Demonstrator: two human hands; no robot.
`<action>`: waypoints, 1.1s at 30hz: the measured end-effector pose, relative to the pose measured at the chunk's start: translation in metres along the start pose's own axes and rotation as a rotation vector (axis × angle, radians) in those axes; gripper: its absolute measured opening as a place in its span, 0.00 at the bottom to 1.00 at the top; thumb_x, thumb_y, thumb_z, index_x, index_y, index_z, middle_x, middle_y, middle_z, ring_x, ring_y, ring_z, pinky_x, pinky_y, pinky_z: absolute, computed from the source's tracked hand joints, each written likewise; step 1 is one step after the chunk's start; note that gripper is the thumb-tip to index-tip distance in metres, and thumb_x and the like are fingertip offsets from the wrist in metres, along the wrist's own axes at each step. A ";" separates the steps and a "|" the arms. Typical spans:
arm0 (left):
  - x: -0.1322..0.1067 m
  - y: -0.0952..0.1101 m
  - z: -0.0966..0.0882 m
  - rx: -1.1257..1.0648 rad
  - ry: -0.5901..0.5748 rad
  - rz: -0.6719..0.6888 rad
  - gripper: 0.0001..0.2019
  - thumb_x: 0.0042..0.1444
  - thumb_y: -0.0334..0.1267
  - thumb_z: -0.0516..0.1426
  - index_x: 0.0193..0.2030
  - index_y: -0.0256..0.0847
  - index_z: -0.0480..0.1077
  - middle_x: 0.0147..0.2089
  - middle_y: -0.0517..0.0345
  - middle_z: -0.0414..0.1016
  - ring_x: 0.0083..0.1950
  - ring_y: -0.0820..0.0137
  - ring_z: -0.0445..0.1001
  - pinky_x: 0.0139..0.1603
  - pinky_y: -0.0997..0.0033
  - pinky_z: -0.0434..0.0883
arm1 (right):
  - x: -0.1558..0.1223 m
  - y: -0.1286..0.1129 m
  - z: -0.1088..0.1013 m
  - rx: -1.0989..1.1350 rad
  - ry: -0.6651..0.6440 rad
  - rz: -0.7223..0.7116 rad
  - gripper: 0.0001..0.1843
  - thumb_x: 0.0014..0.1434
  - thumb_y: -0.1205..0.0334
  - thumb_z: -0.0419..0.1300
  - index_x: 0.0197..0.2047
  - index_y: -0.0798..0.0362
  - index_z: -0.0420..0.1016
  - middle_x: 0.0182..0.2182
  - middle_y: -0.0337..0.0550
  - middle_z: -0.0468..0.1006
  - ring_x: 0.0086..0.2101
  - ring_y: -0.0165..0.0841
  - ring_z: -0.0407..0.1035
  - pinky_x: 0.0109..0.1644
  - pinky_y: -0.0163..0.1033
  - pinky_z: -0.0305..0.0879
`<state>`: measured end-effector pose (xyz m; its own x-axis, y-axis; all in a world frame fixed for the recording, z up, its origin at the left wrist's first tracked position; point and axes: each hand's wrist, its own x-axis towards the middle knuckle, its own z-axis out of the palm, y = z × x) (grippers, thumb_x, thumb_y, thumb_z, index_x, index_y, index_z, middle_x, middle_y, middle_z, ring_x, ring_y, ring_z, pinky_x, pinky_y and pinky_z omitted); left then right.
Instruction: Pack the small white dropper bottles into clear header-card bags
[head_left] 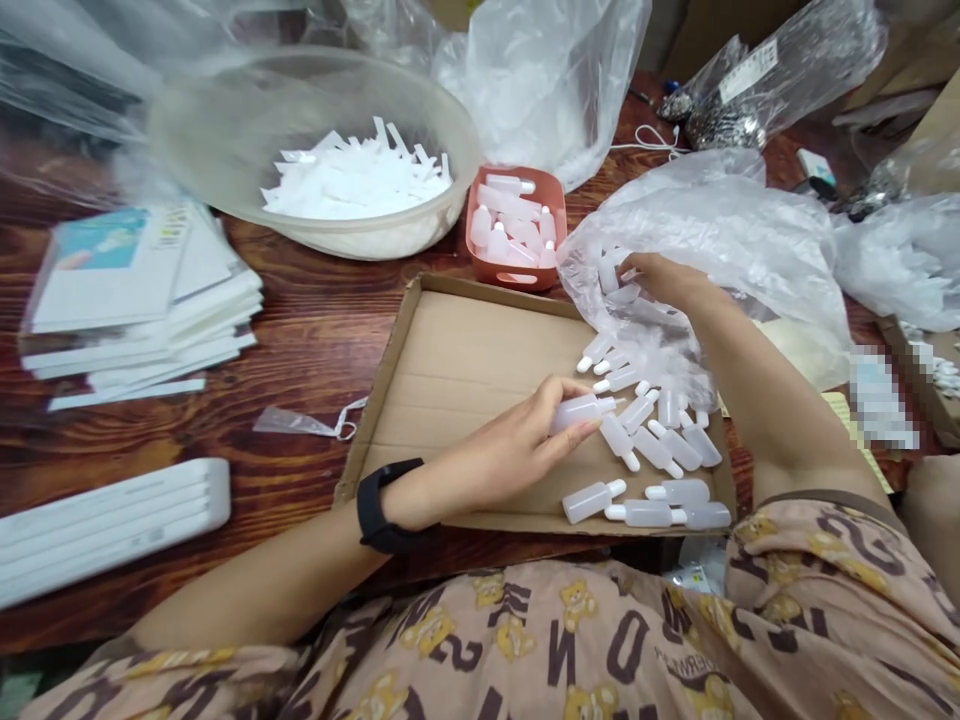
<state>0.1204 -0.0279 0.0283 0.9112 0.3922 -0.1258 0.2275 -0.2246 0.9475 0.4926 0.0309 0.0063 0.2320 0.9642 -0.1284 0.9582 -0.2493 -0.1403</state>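
Note:
My left hand (536,430), with a black band on its wrist, is closed around a small translucent squeeze bottle (574,413) with a white cap, over the cardboard tray (465,370). Reaching into the mouth of a clear plastic bag (720,215), my right hand (660,280) has its fingertips by several bottles (619,275); film and the hand's own back hide whether it grips one. Below it, more capped bottles (656,450) lie scattered across the tray's right half, some spilling from the bag.
An orange basket (517,275) of bottles stands behind the tray. A large translucent bowl (315,235) holds white strips. Stacked printed cards (142,290) and a white power strip (120,525) lie at left. More plastic bags (555,80) crowd the back.

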 end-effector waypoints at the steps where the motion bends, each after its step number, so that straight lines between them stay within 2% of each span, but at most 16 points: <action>1: -0.001 0.001 -0.001 0.002 -0.006 -0.007 0.18 0.75 0.53 0.51 0.60 0.44 0.61 0.69 0.44 0.73 0.69 0.57 0.74 0.73 0.55 0.68 | 0.007 -0.001 0.002 0.015 -0.028 0.021 0.17 0.65 0.69 0.60 0.52 0.45 0.85 0.44 0.43 0.87 0.36 0.35 0.78 0.43 0.38 0.73; 5: -0.001 0.002 -0.003 0.003 -0.021 0.000 0.17 0.75 0.52 0.51 0.60 0.44 0.61 0.68 0.44 0.74 0.68 0.57 0.75 0.72 0.54 0.69 | 0.018 -0.004 0.007 0.087 -0.074 0.129 0.19 0.64 0.70 0.60 0.54 0.49 0.85 0.34 0.43 0.84 0.28 0.32 0.71 0.39 0.37 0.70; 9: -0.001 0.002 -0.004 -0.030 0.007 0.033 0.16 0.75 0.52 0.53 0.58 0.44 0.62 0.67 0.44 0.75 0.66 0.57 0.76 0.71 0.52 0.70 | -0.001 -0.006 -0.001 0.173 -0.020 0.210 0.20 0.65 0.65 0.62 0.59 0.50 0.84 0.28 0.40 0.81 0.25 0.33 0.68 0.37 0.40 0.71; 11: -0.001 0.002 -0.004 -0.076 0.021 0.053 0.16 0.75 0.52 0.54 0.58 0.44 0.63 0.65 0.45 0.76 0.65 0.58 0.76 0.69 0.53 0.71 | -0.029 -0.012 -0.005 0.230 0.055 0.201 0.20 0.67 0.60 0.63 0.60 0.48 0.83 0.34 0.40 0.83 0.28 0.33 0.71 0.40 0.41 0.73; 13: 0.000 0.001 -0.004 -0.124 0.033 0.075 0.15 0.75 0.51 0.54 0.58 0.44 0.63 0.64 0.47 0.76 0.65 0.60 0.76 0.69 0.55 0.72 | -0.070 -0.023 -0.006 0.402 0.179 0.123 0.19 0.66 0.53 0.67 0.58 0.46 0.85 0.40 0.41 0.86 0.35 0.33 0.75 0.44 0.40 0.76; 15: 0.001 0.000 -0.003 -0.157 0.043 0.107 0.15 0.75 0.50 0.54 0.60 0.44 0.63 0.64 0.48 0.76 0.66 0.61 0.75 0.70 0.56 0.71 | -0.118 -0.040 -0.003 0.828 0.330 -0.017 0.20 0.59 0.49 0.75 0.53 0.47 0.88 0.40 0.41 0.87 0.37 0.34 0.79 0.44 0.41 0.79; 16: 0.001 0.000 -0.002 -0.160 0.045 0.123 0.16 0.75 0.50 0.54 0.61 0.44 0.63 0.65 0.48 0.76 0.66 0.62 0.75 0.70 0.57 0.70 | -0.142 -0.049 -0.001 0.992 0.342 -0.053 0.20 0.57 0.48 0.77 0.51 0.45 0.88 0.38 0.39 0.87 0.36 0.34 0.80 0.43 0.41 0.80; 18: 0.000 0.001 0.001 -0.142 0.036 0.138 0.16 0.75 0.49 0.54 0.62 0.43 0.63 0.65 0.48 0.75 0.66 0.62 0.75 0.70 0.57 0.70 | -0.187 -0.068 0.002 1.111 0.310 -0.082 0.16 0.58 0.51 0.78 0.48 0.43 0.90 0.39 0.38 0.88 0.37 0.33 0.82 0.42 0.39 0.82; 20: -0.001 0.002 0.004 -0.111 0.016 0.140 0.16 0.75 0.49 0.55 0.62 0.43 0.64 0.66 0.47 0.75 0.66 0.61 0.75 0.70 0.57 0.70 | -0.220 -0.085 0.004 1.075 0.296 -0.154 0.12 0.61 0.57 0.77 0.49 0.40 0.90 0.43 0.39 0.89 0.42 0.34 0.84 0.46 0.38 0.83; 23: -0.005 0.005 0.009 -0.065 -0.030 0.156 0.17 0.76 0.50 0.55 0.63 0.43 0.65 0.66 0.48 0.77 0.66 0.60 0.76 0.69 0.57 0.71 | -0.250 -0.099 0.004 0.920 0.361 -0.281 0.18 0.64 0.65 0.74 0.54 0.36 0.88 0.47 0.39 0.88 0.48 0.34 0.83 0.51 0.38 0.83; 28: -0.013 0.007 0.016 0.055 -0.099 0.223 0.17 0.78 0.47 0.53 0.65 0.41 0.64 0.68 0.43 0.76 0.68 0.58 0.77 0.71 0.55 0.71 | -0.272 -0.104 0.004 0.680 0.511 -0.399 0.28 0.63 0.72 0.72 0.61 0.34 0.84 0.45 0.39 0.88 0.44 0.35 0.84 0.51 0.40 0.85; 33: -0.018 0.005 0.022 0.115 -0.096 0.342 0.16 0.79 0.45 0.52 0.66 0.42 0.63 0.68 0.41 0.76 0.69 0.56 0.77 0.70 0.52 0.73 | -0.283 -0.108 0.010 0.640 0.548 -0.398 0.31 0.62 0.72 0.73 0.62 0.32 0.83 0.44 0.38 0.89 0.43 0.37 0.85 0.48 0.43 0.86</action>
<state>0.1130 -0.0558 0.0287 0.9681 0.1927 0.1603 -0.0638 -0.4289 0.9011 0.3222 -0.2160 0.0482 0.1090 0.8570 0.5037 0.7473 0.2634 -0.6100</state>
